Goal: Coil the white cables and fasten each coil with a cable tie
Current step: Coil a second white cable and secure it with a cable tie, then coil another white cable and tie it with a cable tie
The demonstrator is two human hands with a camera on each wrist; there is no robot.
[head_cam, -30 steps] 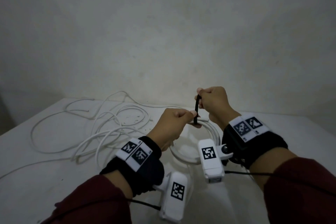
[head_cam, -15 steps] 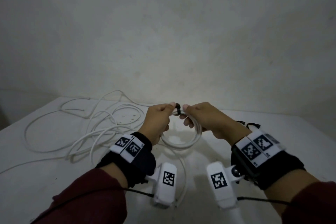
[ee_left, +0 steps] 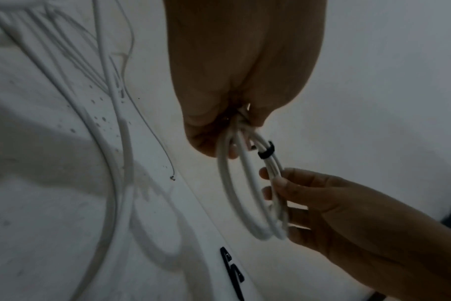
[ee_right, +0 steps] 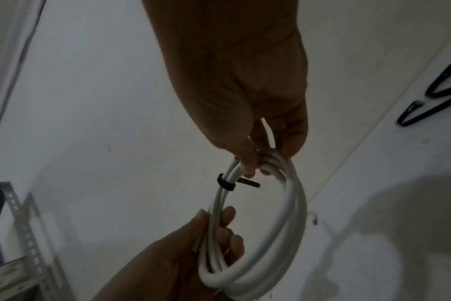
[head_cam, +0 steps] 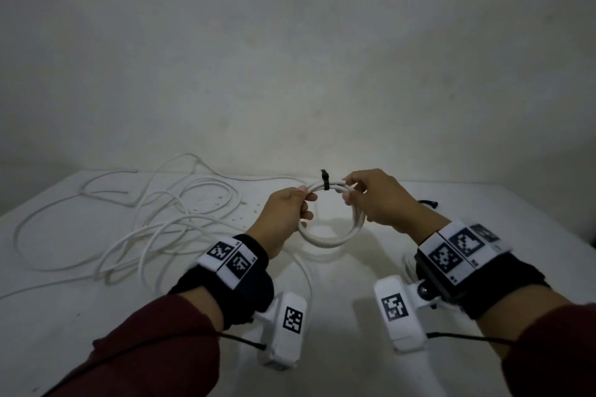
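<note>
My left hand (head_cam: 287, 213) and right hand (head_cam: 377, 200) each pinched the white coil (head_cam: 329, 235) above the desk (head_cam: 354, 271), either side of its black tie (head_cam: 325, 182); it looked light, springy, best gripped beside the tie.

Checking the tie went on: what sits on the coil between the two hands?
A black cable tie, cinched round the white coil, sits between the left hand and right hand, clearest in the head view.

Bare utility room, plain plaster wall (head_cam: 290, 58), white table (head_cam: 64, 316), slotted metal shelving (ee_right: 10, 234)
</note>
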